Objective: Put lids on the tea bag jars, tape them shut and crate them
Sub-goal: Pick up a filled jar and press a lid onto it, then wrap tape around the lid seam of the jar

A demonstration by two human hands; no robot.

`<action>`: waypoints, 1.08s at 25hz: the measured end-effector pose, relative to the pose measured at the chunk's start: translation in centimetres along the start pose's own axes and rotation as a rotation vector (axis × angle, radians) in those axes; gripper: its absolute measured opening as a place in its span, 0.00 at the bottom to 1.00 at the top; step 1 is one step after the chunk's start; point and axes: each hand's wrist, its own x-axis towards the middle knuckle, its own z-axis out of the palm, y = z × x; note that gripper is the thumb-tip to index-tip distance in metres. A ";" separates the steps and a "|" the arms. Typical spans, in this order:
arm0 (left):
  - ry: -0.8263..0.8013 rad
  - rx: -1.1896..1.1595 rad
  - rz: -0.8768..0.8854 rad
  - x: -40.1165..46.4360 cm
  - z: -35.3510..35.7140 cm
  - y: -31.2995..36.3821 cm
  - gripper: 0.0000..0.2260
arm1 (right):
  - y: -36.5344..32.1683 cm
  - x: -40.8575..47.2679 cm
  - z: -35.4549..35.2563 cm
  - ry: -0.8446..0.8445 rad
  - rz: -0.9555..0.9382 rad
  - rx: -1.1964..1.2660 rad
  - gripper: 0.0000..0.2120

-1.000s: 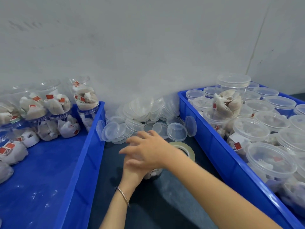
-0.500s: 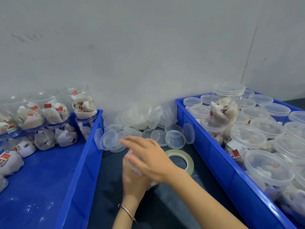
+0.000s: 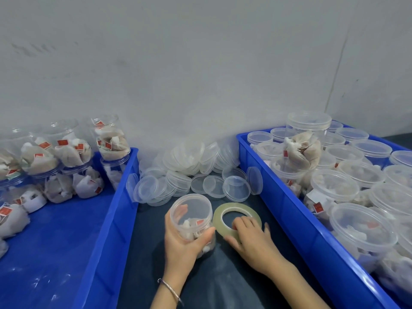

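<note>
My left hand (image 3: pixel 185 241) is wrapped around a clear plastic jar of tea bags (image 3: pixel 193 217) with a clear lid on top, standing on the dark surface between two blue crates. Just right of the jar lies a roll of clear tape (image 3: pixel 236 216), flat on the surface. My right hand (image 3: pixel 252 237) rests on the roll's near edge, fingers curled over it and into its hole. A heap of loose clear lids (image 3: pixel 194 172) lies behind the jar and tape, against the wall.
The left blue crate (image 3: pixel 118 210) holds several stacked jars of tea bags at its far end. The right blue crate (image 3: pixel 289 210) is packed with lidded jars, one standing taller (image 3: pixel 307 139). A grey wall closes the back.
My right hand came off the top of the jar and dropped to the right onto the tape roll. The jar's lidded top now shows. My left hand still grips the jar.
</note>
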 end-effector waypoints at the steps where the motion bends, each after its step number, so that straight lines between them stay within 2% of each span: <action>1: 0.001 0.022 -0.005 0.1 0.0 0.0 0.33 | -0.4 0.1 -0.7 0.038 0.006 0.167 0.14; 4: 0.008 0.064 -0.030 0.3 0.2 0.4 0.38 | -2.1 0.0 -3.3 0.132 0.142 0.824 0.16; 5: -0.016 0.075 -0.047 0.3 0.2 1.0 0.44 | -2.6 -0.2 -4.0 0.140 0.160 0.908 0.17; 7: -0.073 0.100 -0.052 0.2 -0.4 2.5 0.52 | -3.5 -1.1 -5.0 0.140 0.092 0.837 0.18; 10: -0.044 0.216 0.171 0.0 -1.2 5.0 0.36 | -4.4 -2.5 -5.9 0.195 -0.025 0.694 0.18; 12: -0.086 0.324 0.309 -0.1 -1.0 6.6 0.25 | -4.8 -3.1 -6.5 0.248 -0.076 0.657 0.18; 17: -0.220 0.376 0.343 -0.8 0.6 8.2 0.22 | -5.9 -3.8 -7.2 0.286 -0.128 0.632 0.17; 20: -0.181 0.423 0.383 -1.3 0.9 8.0 0.21 | -6.0 -4.0 -7.1 0.227 -0.093 0.659 0.12; 22: -0.105 0.507 0.488 -1.6 1.1 7.9 0.18 | -6.2 -4.0 -6.8 0.210 -0.083 0.666 0.10; 27: -0.015 0.554 0.615 -2.5 1.7 7.8 0.17 | -6.6 -3.7 -6.2 0.234 -0.116 0.680 0.10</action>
